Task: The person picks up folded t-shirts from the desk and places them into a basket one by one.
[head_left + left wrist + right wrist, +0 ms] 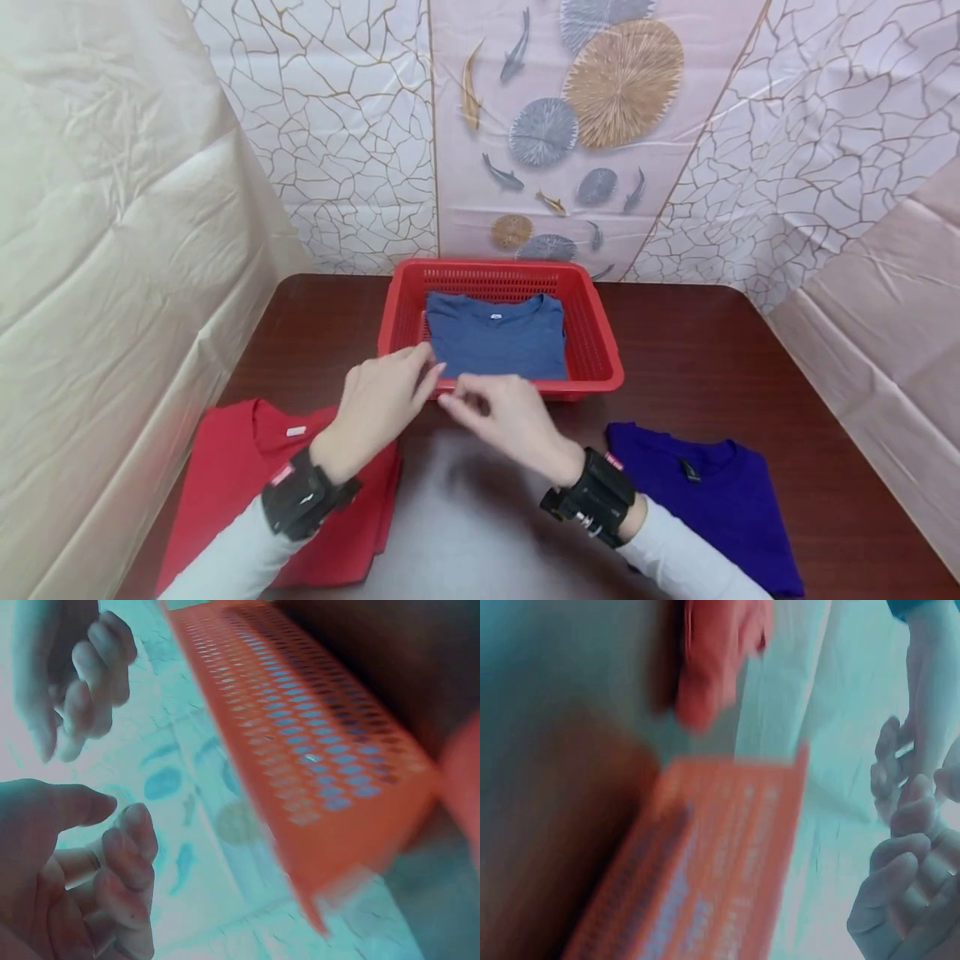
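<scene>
A folded blue-grey T-shirt [498,342] lies inside a red perforated plastic basket [592,333] near the back of the table. My left hand [382,400] is in the air at the basket's front-left edge, fingers loosely bent with nothing between them. Facing it, my right hand [510,412] hovers by the front rim, also holding nothing. In the left wrist view, the left hand [82,877] and the right hand [79,682] are apart, beside the basket wall [300,765]. The right wrist view shows the right hand [904,900] with bent, empty fingers.
Folded red T-shirts [225,492] are stacked at the front left, partly under my left forearm. A folded purple-blue T-shirt [720,500] lies at the front right, partly behind my right forearm. Draped cloth [360,133] surrounds the dark wooden table [675,350].
</scene>
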Available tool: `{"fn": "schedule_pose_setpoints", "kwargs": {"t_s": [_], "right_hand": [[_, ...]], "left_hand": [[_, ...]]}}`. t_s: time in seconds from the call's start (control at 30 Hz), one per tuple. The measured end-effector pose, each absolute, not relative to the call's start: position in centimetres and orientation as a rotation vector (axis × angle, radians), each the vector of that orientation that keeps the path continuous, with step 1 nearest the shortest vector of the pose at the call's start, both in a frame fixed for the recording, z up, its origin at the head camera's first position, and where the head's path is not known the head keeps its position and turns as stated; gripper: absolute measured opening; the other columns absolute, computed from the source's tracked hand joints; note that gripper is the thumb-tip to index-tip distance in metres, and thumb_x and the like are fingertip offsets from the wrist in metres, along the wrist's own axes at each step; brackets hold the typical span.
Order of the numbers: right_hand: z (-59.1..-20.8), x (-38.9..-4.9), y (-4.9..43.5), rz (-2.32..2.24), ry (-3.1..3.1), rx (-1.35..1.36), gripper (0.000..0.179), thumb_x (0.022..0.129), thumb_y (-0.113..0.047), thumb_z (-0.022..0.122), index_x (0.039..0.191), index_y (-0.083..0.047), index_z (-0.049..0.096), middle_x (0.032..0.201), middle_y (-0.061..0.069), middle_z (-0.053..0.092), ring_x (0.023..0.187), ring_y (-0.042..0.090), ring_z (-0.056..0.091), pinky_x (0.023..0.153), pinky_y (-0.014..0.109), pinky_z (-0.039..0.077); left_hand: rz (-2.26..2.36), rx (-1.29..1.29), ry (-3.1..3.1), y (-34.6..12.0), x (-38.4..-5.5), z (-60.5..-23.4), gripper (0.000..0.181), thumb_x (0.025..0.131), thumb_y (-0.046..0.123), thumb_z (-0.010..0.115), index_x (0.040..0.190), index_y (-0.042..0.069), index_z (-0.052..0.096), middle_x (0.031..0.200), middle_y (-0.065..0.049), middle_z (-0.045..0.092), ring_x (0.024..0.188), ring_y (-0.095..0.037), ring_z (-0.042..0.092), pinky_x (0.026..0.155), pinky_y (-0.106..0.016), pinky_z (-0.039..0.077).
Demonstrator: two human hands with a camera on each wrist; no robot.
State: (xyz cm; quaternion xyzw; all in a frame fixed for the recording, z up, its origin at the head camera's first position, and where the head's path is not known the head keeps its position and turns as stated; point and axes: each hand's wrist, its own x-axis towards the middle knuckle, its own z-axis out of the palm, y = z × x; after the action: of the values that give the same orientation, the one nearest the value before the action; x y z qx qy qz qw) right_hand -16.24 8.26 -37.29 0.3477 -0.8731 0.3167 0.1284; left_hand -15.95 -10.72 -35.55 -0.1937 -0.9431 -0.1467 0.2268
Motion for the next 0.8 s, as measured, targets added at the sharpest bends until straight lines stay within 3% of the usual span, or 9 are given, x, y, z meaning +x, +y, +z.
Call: {"fn": "schedule_pose_setpoints", "kwargs": {"t_s": [0.23,0.33,0.47,0.57,0.67,0.8], "right_hand": [[-40.6,-13.3,3.8,0.681,-2.533,1.247,0.023,0.09,-0.045,0.052,0.076,-0.028,0.06,0.061,-0.018,0.049,0.054,-0.007,0.04,0.042,0.014,0.032],[-41.9,-12.8,3.0,0.587,-2.589,1.317,0.02,0.09,-0.044,0.053,0.085,-0.028,0.065,0.071,-0.015,0.054,0.061,-0.005,0.043,0.044,0.013,0.034],[-43.4,-12.6,2.8,0.426,-2.661,1.267,0.037,0.088,-0.044,0.056,0.114,-0.019,0.065,0.106,-0.004,0.061,0.089,0.007,0.052,0.058,0.021,0.051],[-44.1,-12.9,2.9,0.317,-2.757,1.144,0.059,0.086,-0.051,0.055,0.128,-0.009,0.055,0.129,0.008,0.053,0.115,0.021,0.047,0.078,0.036,0.055],[-44.8,-13.4,2.8,0.25,-2.881,1.052,0.074,0.084,-0.059,0.052,0.133,-0.004,0.049,0.139,0.015,0.044,0.127,0.03,0.036,0.091,0.046,0.048],[-45.4,-13.8,2.3,0.265,-2.987,1.048,0.078,0.083,-0.064,0.047,0.135,-0.007,0.048,0.143,0.016,0.039,0.131,0.032,0.029,0.096,0.052,0.043]], "left_hand": [[-0.351,-0.273,-2.643,-16.5,-12.2,-39.5,0.019,0.08,0.029,0.067,0.082,0.014,0.055,0.052,0.005,0.041,0.037,-0.008,0.03,0.033,-0.025,0.029],[-0.332,-0.157,-2.642,-19.2,-11.0,-41.4,0.016,0.08,0.028,0.066,0.082,0.015,0.057,0.057,0.003,0.049,0.042,-0.014,0.04,0.032,-0.029,0.032],[-0.325,-0.023,-2.601,-23.2,-9.3,-43.1,0.022,0.08,0.027,0.065,0.092,0.009,0.06,0.079,-0.011,0.061,0.069,-0.031,0.055,0.038,-0.047,0.044],[-0.323,0.089,-2.608,-26.0,-8.2,-44.0,0.037,0.079,0.023,0.065,0.107,0.0,0.056,0.097,-0.025,0.057,0.089,-0.044,0.05,0.051,-0.061,0.045],[-0.325,0.219,-2.689,-28.4,-7.2,-44.6,0.053,0.08,0.022,0.064,0.12,-0.008,0.046,0.107,-0.035,0.047,0.093,-0.053,0.042,0.058,-0.068,0.042],[-0.342,0.354,-2.856,-30.5,-6.4,-45.1,0.063,0.085,0.027,0.06,0.127,-0.013,0.036,0.101,-0.039,0.045,0.084,-0.056,0.045,0.057,-0.067,0.042]]}}
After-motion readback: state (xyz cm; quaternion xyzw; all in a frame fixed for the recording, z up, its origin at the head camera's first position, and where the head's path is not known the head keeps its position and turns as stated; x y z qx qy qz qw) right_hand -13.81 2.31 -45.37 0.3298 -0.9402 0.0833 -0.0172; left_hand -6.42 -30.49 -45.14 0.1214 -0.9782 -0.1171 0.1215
